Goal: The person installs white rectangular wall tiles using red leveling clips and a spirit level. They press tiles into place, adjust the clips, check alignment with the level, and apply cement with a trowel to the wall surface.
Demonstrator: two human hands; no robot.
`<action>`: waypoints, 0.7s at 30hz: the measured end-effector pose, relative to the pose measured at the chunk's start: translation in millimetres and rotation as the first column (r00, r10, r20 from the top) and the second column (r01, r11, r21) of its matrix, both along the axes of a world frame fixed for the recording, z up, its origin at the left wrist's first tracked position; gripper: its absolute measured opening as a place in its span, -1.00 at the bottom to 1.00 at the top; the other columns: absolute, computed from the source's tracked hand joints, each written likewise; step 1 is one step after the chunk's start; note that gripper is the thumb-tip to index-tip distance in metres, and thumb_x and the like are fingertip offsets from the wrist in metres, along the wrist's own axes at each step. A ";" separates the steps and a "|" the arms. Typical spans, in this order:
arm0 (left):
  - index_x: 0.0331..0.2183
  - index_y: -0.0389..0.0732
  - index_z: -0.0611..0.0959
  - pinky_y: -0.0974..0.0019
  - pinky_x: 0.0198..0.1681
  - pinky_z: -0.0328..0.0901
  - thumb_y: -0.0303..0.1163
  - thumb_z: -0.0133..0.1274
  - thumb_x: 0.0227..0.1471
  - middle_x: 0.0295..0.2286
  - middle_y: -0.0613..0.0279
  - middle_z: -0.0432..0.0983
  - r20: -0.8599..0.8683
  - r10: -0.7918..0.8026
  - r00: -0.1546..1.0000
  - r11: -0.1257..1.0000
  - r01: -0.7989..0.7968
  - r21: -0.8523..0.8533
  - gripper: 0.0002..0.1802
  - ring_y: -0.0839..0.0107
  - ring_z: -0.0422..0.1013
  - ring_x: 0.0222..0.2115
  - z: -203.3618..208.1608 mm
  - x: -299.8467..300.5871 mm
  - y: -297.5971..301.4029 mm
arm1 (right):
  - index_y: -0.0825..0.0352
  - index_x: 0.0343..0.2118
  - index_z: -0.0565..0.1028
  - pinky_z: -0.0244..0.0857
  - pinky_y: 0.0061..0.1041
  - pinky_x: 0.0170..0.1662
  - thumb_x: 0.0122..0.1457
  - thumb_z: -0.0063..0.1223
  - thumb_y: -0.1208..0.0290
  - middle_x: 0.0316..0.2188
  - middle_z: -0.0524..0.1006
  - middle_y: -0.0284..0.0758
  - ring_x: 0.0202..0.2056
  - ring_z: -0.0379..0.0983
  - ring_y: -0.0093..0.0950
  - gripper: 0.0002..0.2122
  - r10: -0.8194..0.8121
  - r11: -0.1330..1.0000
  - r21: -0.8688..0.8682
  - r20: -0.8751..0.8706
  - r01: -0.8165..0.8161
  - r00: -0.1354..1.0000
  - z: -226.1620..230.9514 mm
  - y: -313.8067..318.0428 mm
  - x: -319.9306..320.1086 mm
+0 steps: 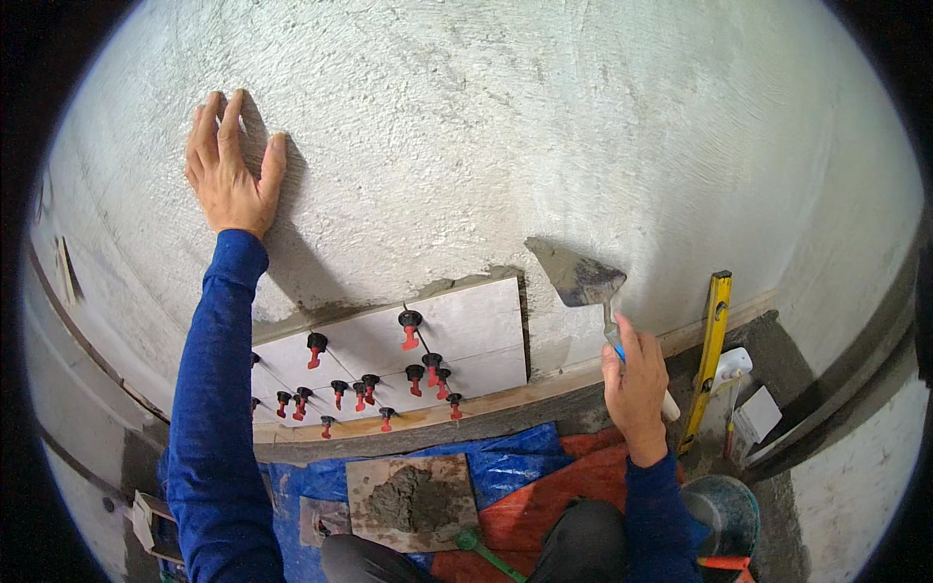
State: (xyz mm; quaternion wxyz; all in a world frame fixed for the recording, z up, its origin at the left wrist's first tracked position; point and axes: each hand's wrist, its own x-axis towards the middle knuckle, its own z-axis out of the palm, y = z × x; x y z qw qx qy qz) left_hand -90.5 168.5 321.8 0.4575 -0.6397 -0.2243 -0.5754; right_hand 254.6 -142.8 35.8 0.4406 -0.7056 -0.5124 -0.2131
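Note:
My left hand (229,180) rests against the rough grey plastered wall (418,165), fingers stretched upward and the thumb apart, holding nothing. To the right, my right hand (637,389) is wrapped round the handle of a pointing trowel (580,277). Its mortar-smeared blade points up and left, near the wall; I cannot tell whether it touches. Left of the blade, white tiles (476,325) cover the low part of the wall, with mortar showing along their top edge. Several black levelling clips with red T-shaped caps (410,328) stick out along the tile joints.
A board (362,476) bearing a mound of mortar (413,498) lies on blue and orange tarps (505,462) before my knees. A yellow spirit level (708,360) leans at the right, above a bucket (734,515). A green-handled tool (486,556) lies beside the board.

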 end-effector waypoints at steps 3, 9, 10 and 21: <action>0.37 0.21 0.35 -0.07 0.46 -0.12 0.23 0.06 0.19 0.37 0.22 0.15 -0.003 -0.007 1.000 1.000 0.007 0.009 -0.20 0.14 0.00 0.42 -0.2 0.3 1.5 | 0.22 0.19 0.49 0.37 -0.15 -0.11 0.27 0.16 0.39 -0.21 0.52 -0.16 -0.18 0.47 -0.10 -0.59 0.023 0.999 -0.046 0.031 -0.021 0.999 -0.6 8.0 5.2; 0.36 0.19 0.37 -0.08 0.46 -0.13 0.23 0.06 0.20 0.37 0.20 0.16 0.000 0.001 1.000 1.000 -0.001 0.012 -0.21 0.13 0.00 0.42 -0.9 0.3 1.3 | 0.21 0.17 0.53 0.37 -0.17 -0.12 0.27 0.16 0.39 -0.22 0.51 -0.19 -0.19 0.48 -0.12 -0.61 0.095 0.995 -0.023 0.044 -0.094 0.995 -11.4 29.2 18.4; 0.36 0.18 0.37 -0.08 0.46 -0.13 0.23 0.06 0.20 0.37 0.19 0.16 -0.004 -0.009 1.000 1.000 0.009 0.016 -0.21 0.13 0.00 0.42 -0.8 0.4 1.1 | 0.21 0.17 0.54 0.36 -0.17 -0.13 0.27 0.16 0.39 -0.22 0.51 -0.20 -0.19 0.48 -0.12 -0.61 0.107 0.994 -0.012 0.036 -0.107 0.994 -13.5 31.4 19.3; 0.35 0.18 0.38 -0.08 0.46 -0.13 0.21 0.06 0.20 0.36 0.21 0.16 -0.004 -0.007 1.000 1.000 0.007 0.014 -0.23 0.14 0.02 0.41 0.3 1.2 0.5 | 0.21 0.17 0.53 0.38 -0.19 -0.20 0.30 0.13 0.37 -0.27 0.48 -0.22 -0.23 0.48 -0.14 -0.63 0.158 0.984 -0.077 -0.051 -0.161 0.986 -12.5 19.4 2.6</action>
